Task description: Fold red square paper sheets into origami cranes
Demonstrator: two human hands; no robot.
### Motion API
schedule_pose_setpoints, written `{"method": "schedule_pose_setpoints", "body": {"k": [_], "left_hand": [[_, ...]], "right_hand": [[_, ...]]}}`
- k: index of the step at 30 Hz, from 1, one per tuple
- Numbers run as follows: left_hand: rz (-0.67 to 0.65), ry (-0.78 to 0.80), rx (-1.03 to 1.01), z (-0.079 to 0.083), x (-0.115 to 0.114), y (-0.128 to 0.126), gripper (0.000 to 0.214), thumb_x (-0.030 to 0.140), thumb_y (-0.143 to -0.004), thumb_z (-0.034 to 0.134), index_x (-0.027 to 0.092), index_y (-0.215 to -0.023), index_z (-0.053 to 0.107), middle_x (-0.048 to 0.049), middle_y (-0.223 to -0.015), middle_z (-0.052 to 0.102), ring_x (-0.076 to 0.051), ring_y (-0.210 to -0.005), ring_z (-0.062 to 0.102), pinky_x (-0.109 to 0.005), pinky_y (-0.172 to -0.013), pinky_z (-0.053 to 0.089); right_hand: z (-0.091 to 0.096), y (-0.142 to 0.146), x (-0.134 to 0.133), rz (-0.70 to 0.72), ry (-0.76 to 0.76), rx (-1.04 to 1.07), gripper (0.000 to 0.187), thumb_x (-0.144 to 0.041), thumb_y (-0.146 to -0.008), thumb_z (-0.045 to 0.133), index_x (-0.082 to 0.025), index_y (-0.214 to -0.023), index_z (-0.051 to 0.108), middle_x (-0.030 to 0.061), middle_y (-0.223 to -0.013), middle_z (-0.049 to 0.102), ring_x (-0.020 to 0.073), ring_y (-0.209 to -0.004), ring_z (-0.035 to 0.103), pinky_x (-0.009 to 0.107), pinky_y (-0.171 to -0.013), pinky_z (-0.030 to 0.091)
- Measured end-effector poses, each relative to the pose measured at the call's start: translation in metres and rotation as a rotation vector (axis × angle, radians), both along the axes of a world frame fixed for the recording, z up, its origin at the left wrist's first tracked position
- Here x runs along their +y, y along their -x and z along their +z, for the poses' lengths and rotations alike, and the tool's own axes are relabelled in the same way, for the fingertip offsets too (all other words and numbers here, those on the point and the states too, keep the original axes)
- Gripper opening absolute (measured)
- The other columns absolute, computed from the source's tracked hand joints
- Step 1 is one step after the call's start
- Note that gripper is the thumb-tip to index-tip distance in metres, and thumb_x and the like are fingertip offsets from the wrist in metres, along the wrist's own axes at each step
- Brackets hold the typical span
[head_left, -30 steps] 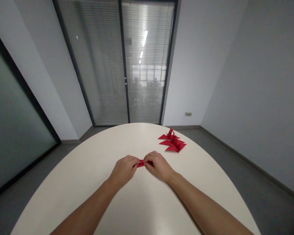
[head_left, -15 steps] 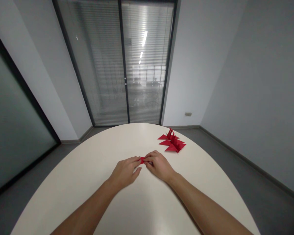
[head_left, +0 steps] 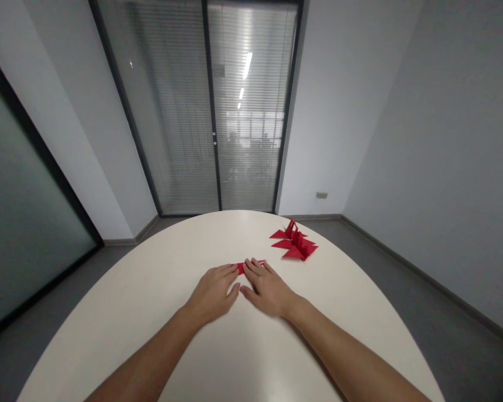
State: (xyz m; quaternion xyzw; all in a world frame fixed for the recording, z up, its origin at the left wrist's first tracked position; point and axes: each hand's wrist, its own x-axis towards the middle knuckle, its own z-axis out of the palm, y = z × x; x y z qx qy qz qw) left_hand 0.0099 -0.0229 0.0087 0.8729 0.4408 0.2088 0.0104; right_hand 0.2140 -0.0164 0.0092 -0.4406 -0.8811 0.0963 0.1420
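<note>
A piece of folded red paper [head_left: 241, 269] lies flat on the white round table [head_left: 171, 245], mostly covered by my fingers. My left hand [head_left: 216, 290] rests over its left end, fingers stretched out and thumb apart. Over the right part lies my right hand [head_left: 268, 287], its fingers spread flat on the paper and its thumb pointing left toward the other thumb. A thin red strip of the paper shows beyond the right fingertips. How the covered part is folded cannot be seen.
Several red origami cranes [head_left: 295, 243] stand close together on the table, to the right beyond my right hand. Past the table's far edge is a glass door with blinds [head_left: 251, 139]. A white wall [head_left: 339, 111] stands at the right.
My right hand has gone from a pinch on the paper to lying flat over it with fingers spread. More of the red paper now shows at the right. The left hand has hardly moved.
</note>
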Motion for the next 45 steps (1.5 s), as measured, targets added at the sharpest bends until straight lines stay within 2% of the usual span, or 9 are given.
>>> {"method": "schedule_pose_setpoints", "body": {"k": [5, 9, 14, 20, 23, 27, 31, 39, 45], "left_hand": [[-0.042, 0.031, -0.064, 0.013, -0.003, -0.001, 0.025, 0.016, -0.088, 0.051, 0.02, -0.106, 0.069, -0.0085, -0.1, 0.074, -0.024, -0.095, 0.066, -0.04, -0.091, 0.051], [-0.146, 0.06, -0.184, 0.011, -0.002, 0.003, 0.034, 0.006, -0.084, 0.046, 0.02, -0.106, 0.067, -0.0074, -0.108, 0.072, -0.022, -0.103, 0.063, -0.038, -0.099, 0.048], [-0.233, 0.133, -0.315, 0.001, 0.002, 0.01, 0.042, 0.001, -0.082, 0.04, 0.022, -0.108, 0.064, -0.0047, -0.115, 0.07, -0.019, -0.111, 0.062, -0.036, -0.103, 0.046], [-0.148, 0.169, -0.279, -0.006, 0.004, 0.01, 0.039, 0.007, -0.088, 0.043, 0.022, -0.117, 0.065, -0.0065, -0.118, 0.071, -0.02, -0.111, 0.064, -0.037, -0.101, 0.048], [-0.114, 0.183, -0.269, -0.005, 0.004, 0.009, 0.039, 0.009, -0.089, 0.043, 0.023, -0.118, 0.065, -0.0055, -0.119, 0.071, -0.02, -0.11, 0.065, -0.036, -0.101, 0.049], [-0.102, 0.187, -0.24, -0.004, 0.004, 0.01, 0.043, 0.007, -0.081, 0.05, 0.024, -0.118, 0.064, -0.0041, -0.118, 0.071, -0.021, -0.107, 0.065, -0.036, -0.098, 0.05], [-0.14, 0.176, -0.202, -0.005, 0.005, 0.015, 0.048, 0.008, -0.075, 0.055, 0.023, -0.12, 0.062, -0.0043, -0.123, 0.069, -0.023, -0.111, 0.063, -0.038, -0.102, 0.047], [-0.159, 0.168, -0.228, -0.004, 0.004, 0.017, 0.047, 0.009, -0.076, 0.055, 0.025, -0.12, 0.061, -0.0037, -0.126, 0.069, -0.023, -0.113, 0.063, -0.04, -0.103, 0.047], [-0.148, 0.163, -0.245, -0.004, 0.003, 0.017, 0.044, 0.012, -0.077, 0.057, 0.024, -0.118, 0.063, -0.0047, -0.123, 0.07, -0.024, -0.112, 0.064, -0.039, -0.102, 0.047]], "right_hand": [[-0.001, 0.0, 0.001, -0.085, 0.065, 0.01, 0.068, -0.051, -0.099, 0.039, -0.011, -0.154, 0.034, 0.0179, -0.161, 0.028, 0.035, -0.151, 0.021, 0.059, -0.12, 0.018], [-0.001, -0.002, 0.004, -0.062, 0.06, 0.048, 0.059, -0.04, -0.099, 0.041, -0.013, -0.151, 0.04, 0.0159, -0.158, 0.036, 0.0326, -0.148, 0.028, 0.057, -0.12, 0.019], [0.002, -0.006, 0.005, 0.051, 0.092, 0.086, 0.058, -0.021, -0.093, 0.044, -0.024, -0.151, 0.04, 0.0075, -0.157, 0.04, 0.0304, -0.149, 0.027, 0.06, -0.12, 0.018], [-0.003, -0.006, 0.006, 0.046, 0.058, 0.182, 0.049, -0.024, -0.093, 0.05, -0.023, -0.142, 0.05, 0.0097, -0.15, 0.051, 0.0322, -0.145, 0.036, 0.061, -0.117, 0.024], [-0.006, -0.005, 0.01, 0.059, -0.002, 0.272, 0.04, -0.016, -0.091, 0.049, -0.021, -0.13, 0.06, 0.0101, -0.135, 0.063, 0.029, -0.135, 0.049, 0.054, -0.113, 0.034], [-0.006, -0.008, 0.015, 0.114, -0.048, 0.321, 0.049, -0.002, -0.079, 0.048, -0.02, -0.121, 0.066, 0.0085, -0.119, 0.07, 0.0248, -0.125, 0.057, 0.043, -0.109, 0.041], [-0.004, -0.013, 0.015, 0.129, -0.024, 0.337, 0.05, -0.007, -0.074, 0.055, -0.019, -0.123, 0.064, 0.0103, -0.122, 0.069, 0.028, -0.124, 0.057, 0.043, -0.106, 0.043], [0.0, -0.015, 0.01, 0.144, 0.013, 0.323, 0.038, -0.016, -0.077, 0.061, -0.021, -0.114, 0.064, 0.0092, -0.123, 0.068, 0.0295, -0.128, 0.055, 0.045, -0.109, 0.039], [0.003, -0.012, 0.01, 0.136, -0.006, 0.363, 0.018, -0.014, -0.084, 0.058, -0.021, -0.099, 0.065, 0.0063, -0.107, 0.071, 0.0234, -0.106, 0.064, 0.038, -0.098, 0.046]]}}
